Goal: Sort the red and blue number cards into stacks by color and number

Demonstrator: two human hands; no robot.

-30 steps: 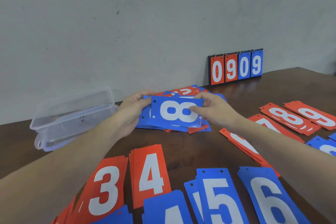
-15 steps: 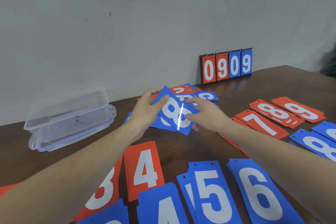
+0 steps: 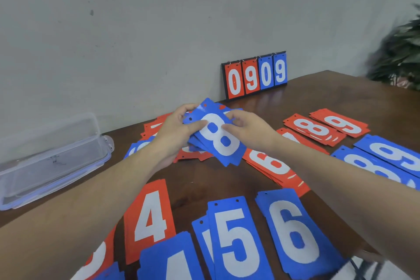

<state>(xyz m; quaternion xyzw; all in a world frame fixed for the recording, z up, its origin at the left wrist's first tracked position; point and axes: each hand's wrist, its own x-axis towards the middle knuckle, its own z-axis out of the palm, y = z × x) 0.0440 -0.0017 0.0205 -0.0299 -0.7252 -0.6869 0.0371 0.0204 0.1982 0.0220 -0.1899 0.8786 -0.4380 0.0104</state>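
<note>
Holding a small bundle of blue cards with a blue 8 card [image 3: 218,136] on top, both hands are raised just above the unsorted pile [image 3: 159,141] at mid tabletop [image 3: 318,98]. Left hand [image 3: 175,132] grip: thumb curled over the card's upper left corner, fingers under the bundle, clamped on it. Right hand [image 3: 247,129] grip: thumb and fingertips pinching the 8 card's right edge near its top. Card's long axis runs diagonal, punched end far-left, bottom end near-right, so it already slants toward the right side. Key relation: blue 8 stack [image 3: 372,163] lies on the tabletop to the right of the grip, well apart, next to the blue 9 stack [image 3: 395,152] and nearer than the red 8 stack [image 3: 316,129] and red 9 stack [image 3: 341,123]. Right hand is the nearer one to that stack, so likely it carries the card over while the left keeps the bundle. Stack's long axis runs far-left to near-right too, so probably little turn needed. Red 6 stack [image 3: 272,166] sits between, under the right forearm. Nearer rows: red 4 stack [image 3: 150,216], blue 5 stack [image 3: 236,238], blue 6 stack [image 3: 293,234]. Clear plastic box [image 3: 52,154] at left, flip scoreboard [image 3: 254,75] against the wall.
</note>
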